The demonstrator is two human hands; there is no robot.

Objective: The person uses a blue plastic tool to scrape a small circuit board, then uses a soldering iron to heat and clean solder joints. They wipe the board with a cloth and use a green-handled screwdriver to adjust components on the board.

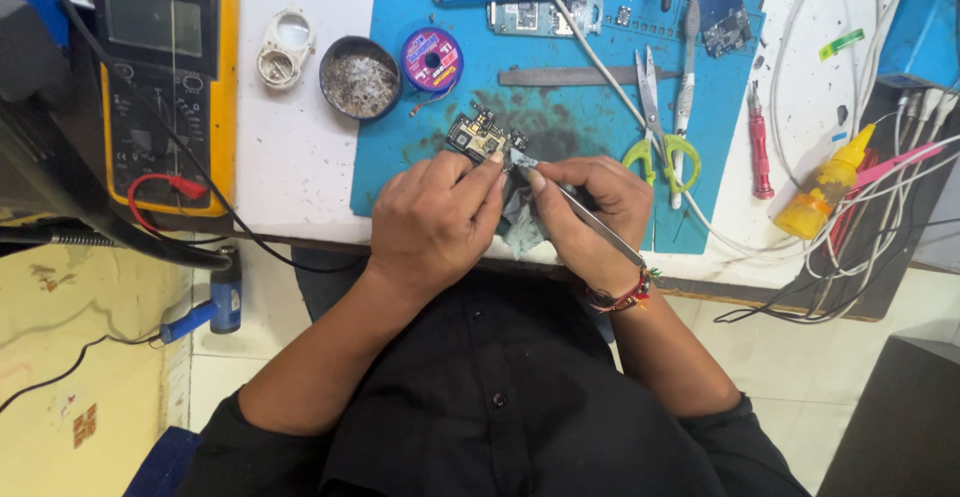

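Head view, read from the left: a yellow multimeter [165,82] lies at the bench's far-left edge with a red probe lead [165,189] curled over its lower half. Just right of it stand a small white round loupe [285,49], a dark tin of metal wool [360,79] and a purple spool of wick [431,60], the spool resting on the edge of the blue work mat [400,172].

At the near edge of the mat the left hand [432,227] pinches a small dark circuit board [480,137] between thumb and forefinger, holding it tilted up off the mat. The right hand [590,212] is closed around metal tweezers [590,219], whose tips meet the board's right corner, where a small grey scrap shows; whether the tips actually clamp it I cannot tell. A crumpled grey cloth [520,227] sits below the two hands.

By my judgement the step in hand is fine work at that board corner, lifting or seating a tiny part. Any next move calls for a steady left pinch and a very light, exact touch from the tweezer tips.

Further right lie green-handled scissors [655,132], a red screwdriver [760,152], a yellow squeeze bottle [825,192] and a tangle of white cables [880,207].
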